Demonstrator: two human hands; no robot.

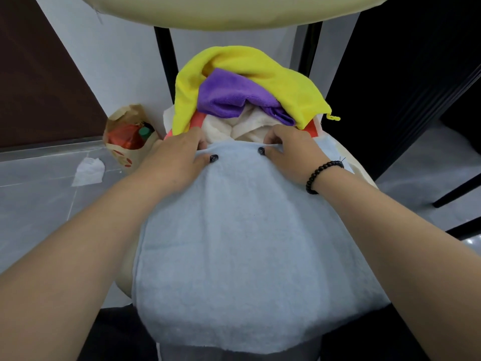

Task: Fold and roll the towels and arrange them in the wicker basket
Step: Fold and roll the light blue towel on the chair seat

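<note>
A grey tiled floor point(39, 204) and a pale wall point(125, 74) form the background, with a dark brown panel point(39, 74) at the far left and black furniture legs point(455, 188) at the right. A paper bag point(127, 142) is stood on the floor against the wall, and a red packet point(125, 138) and a green-capped bottle point(144, 131) are seen inside its open top. A crumpled white tissue point(88, 170) is left on the tiles just beside the bag. A light blue towel point(247, 256) is spread flat over a cream-covered surface point(125, 269) in the middle of the view, its near edge hanging toward the camera. Its far edge is gripped by both hands: the left hand point(179, 155) is curled over the edge with the thumb on top, and the right hand point(289, 149), with a black bead bracelet point(321, 175) at the wrist, is curled round it likewise. Directly behind the hands a heap of towels is piled: a yellow towel point(286, 84) is draped over a purple towel point(229, 95), and a white towel point(234, 126) is tucked beneath them. An orange-pink rim point(197, 119) is glimpsed under the heap, but what it belongs to cannot be told. Two black posts point(164, 61) are set behind the heap, and a cream cushion edge point(234, 11) is hung across the top of the view. Open floor is left at the left side, while the right side is hemmed in by the dark furniture.
</note>
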